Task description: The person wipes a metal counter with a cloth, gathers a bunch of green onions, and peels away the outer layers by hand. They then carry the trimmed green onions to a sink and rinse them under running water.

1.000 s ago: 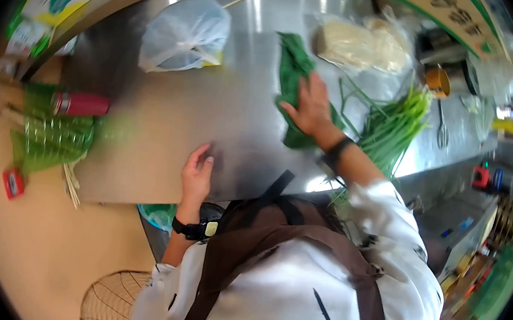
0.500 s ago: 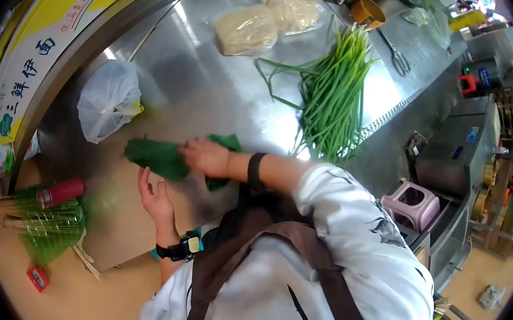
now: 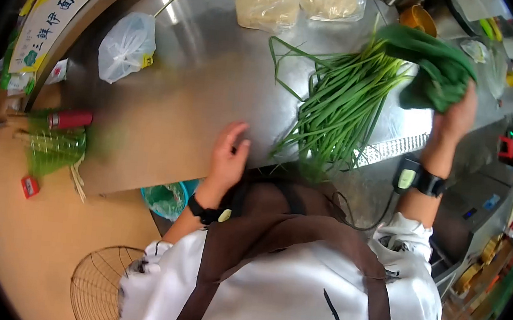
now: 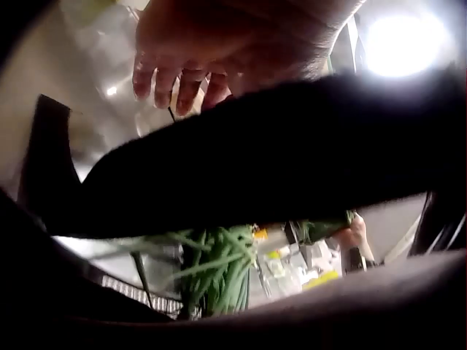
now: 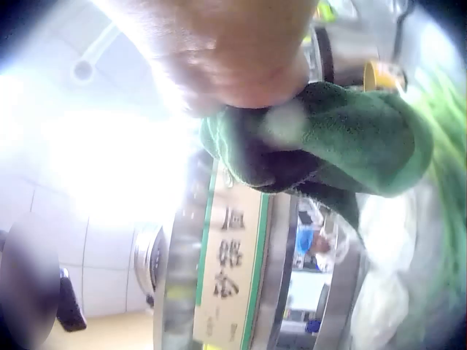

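Note:
My right hand (image 3: pixel 458 114) grips a bunched dark green cloth (image 3: pixel 440 79), held up over the right side of the steel table. The cloth droops leftward across the pale ends of a heap of green scallions (image 3: pixel 342 106). In the right wrist view the cloth (image 5: pixel 365 138) hangs in folds from the curled fingers. My left hand (image 3: pixel 229 157) hovers over the table's near edge, to the left of the scallions, fingers loosely bent and holding nothing. In the left wrist view its fingers (image 4: pixel 166 87) hang relaxed, and a dark strap hides much of that view.
Bagged pale noodle-like blocks (image 3: pixel 265 5) lie at the back. A tied white plastic bag (image 3: pixel 126 47) sits at left, near a red bottle (image 3: pixel 70 119) and a green bag of sticks (image 3: pixel 53 150). An orange cup (image 3: pixel 418 20) stands back right. Below the table is a blue basin (image 3: pixel 169 200).
The right hand first pressed the cloth on the table, swept it left toward the left hand, then lifted it and carried it right, over the scallions. The left hand stays empty near the edge.

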Demonstrator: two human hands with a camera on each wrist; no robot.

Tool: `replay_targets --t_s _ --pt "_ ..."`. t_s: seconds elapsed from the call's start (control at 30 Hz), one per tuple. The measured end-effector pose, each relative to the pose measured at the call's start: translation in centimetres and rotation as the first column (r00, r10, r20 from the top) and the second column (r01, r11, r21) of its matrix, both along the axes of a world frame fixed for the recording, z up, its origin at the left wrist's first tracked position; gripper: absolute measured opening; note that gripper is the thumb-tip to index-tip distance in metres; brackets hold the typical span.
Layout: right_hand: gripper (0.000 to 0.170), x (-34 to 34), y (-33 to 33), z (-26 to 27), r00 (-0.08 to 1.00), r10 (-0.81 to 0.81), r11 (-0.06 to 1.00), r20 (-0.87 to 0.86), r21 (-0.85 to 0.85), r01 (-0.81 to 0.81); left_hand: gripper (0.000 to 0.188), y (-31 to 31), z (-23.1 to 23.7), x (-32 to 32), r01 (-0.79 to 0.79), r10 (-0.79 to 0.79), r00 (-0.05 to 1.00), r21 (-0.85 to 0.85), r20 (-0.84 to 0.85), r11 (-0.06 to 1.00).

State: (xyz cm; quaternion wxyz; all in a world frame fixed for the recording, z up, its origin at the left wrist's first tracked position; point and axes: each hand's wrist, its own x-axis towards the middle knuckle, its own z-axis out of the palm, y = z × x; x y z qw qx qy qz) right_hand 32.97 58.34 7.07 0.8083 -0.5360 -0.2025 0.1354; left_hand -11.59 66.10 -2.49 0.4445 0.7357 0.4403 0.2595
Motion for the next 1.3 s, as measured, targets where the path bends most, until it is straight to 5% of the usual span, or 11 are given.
replay_targets --t_s 0.13,0.2,0.23,0.33,0.4,0.5,0.63,0.73,0.93,1.17,1.3 --pt "0.039 8.9 -5.2 -4.2 0.974 -0.218 0.950 0.056 -0.216 0.225 0.030 -2.2 0.5 8.0 0.314 -0.303 0.949 0.268 -0.082 0.911" --pt "0.048 10.8 -5.9 -6.3 0.955 0.025 0.563 0.295 -0.794 0.230 0.030 -2.4 -0.9 10.4 0.276 -0.260 0.961 0.264 -0.096 0.924" --pt "0.055 13.2 -7.1 -10.9 0.844 0.141 0.391 0.518 -0.812 0.433 0.030 -2.4 -1.4 11.5 0.241 -0.222 0.970 0.273 -0.098 0.931" --pt "0.052 10.3 -7.1 -10.7 0.438 0.291 0.597 0.850 -0.520 0.611 0.029 -2.5 -1.8 12.7 0.036 0.003 0.988 0.252 -0.153 0.967" --pt "0.055 6.8 -6.7 -11.2 0.658 0.359 0.684 0.662 -0.666 0.297 0.033 -3.0 -1.2 12.9 -0.050 0.077 0.989 0.204 -0.129 0.978" --pt "0.069 2.9 -5.8 -11.0 0.386 0.613 0.612 0.689 -0.723 0.319 0.060 -4.3 1.3 14.8 0.251 -0.132 0.951 0.452 -0.278 0.856" --pt "0.079 2.5 -2.4 -11.6 -0.046 0.736 0.583 0.675 -0.598 0.549 0.071 -7.7 1.5 18.7 0.522 -0.389 0.833 0.326 -0.393 0.789" --pt "0.069 3.0 1.0 -11.2 -0.134 0.740 0.628 0.659 -0.605 0.490 0.076 -7.2 -1.8 19.3 0.739 -0.463 0.602 0.235 -0.651 0.631" --pt "0.060 1.6 5.1 -12.8 0.050 0.820 0.479 0.570 -0.732 0.484 0.066 -3.1 -0.5 16.9 0.746 -0.497 0.578 0.170 -0.647 0.644" --pt "0.071 -2.3 6.4 -11.9 0.178 0.820 0.378 0.545 -0.748 0.545 0.038 3.5 -0.2 12.5 0.502 -0.040 0.703 0.456 -0.710 0.735" --pt "0.071 -2.2 6.4 -10.9 0.159 0.851 0.316 0.501 -0.730 0.607 0.037 3.4 0.7 11.8 0.438 -0.084 0.806 0.494 -0.587 0.752"
